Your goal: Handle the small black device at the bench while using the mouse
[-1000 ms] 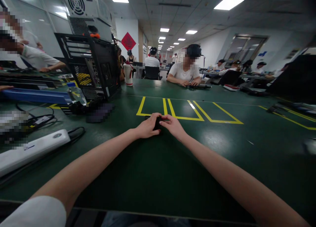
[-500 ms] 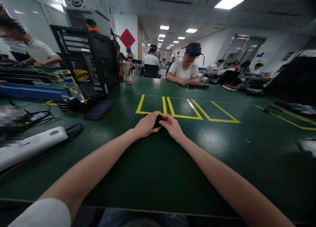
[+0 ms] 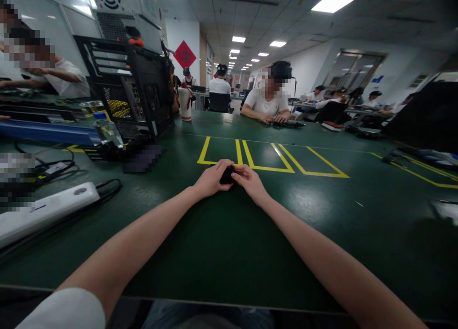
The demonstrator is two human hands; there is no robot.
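Observation:
Between my hands is a small black object (image 3: 227, 175), too dark and too covered by fingers to name its kind. My left hand (image 3: 212, 180) wraps round its left side, with the thumb below and the fingers over the top. From the right, my right hand (image 3: 250, 182) pinches its edge between thumb and fingertips. Both hands are low over the green table (image 3: 222, 252), just in front of the yellow tape marks (image 3: 265, 168).
At the left stand a black computer case (image 3: 150, 90), a clear bottle (image 3: 107, 131) and a white power strip (image 3: 46, 212) with cables. A white cup (image 3: 185, 103) is farther back. Across the table sits a person (image 3: 266, 100) handling a dark item. Dark gear (image 3: 415, 159) lies at the right.
My fingers have shifted slightly, and a little more of the black object shows between them. At the far left, a co-worker has leaned and raised an arm.

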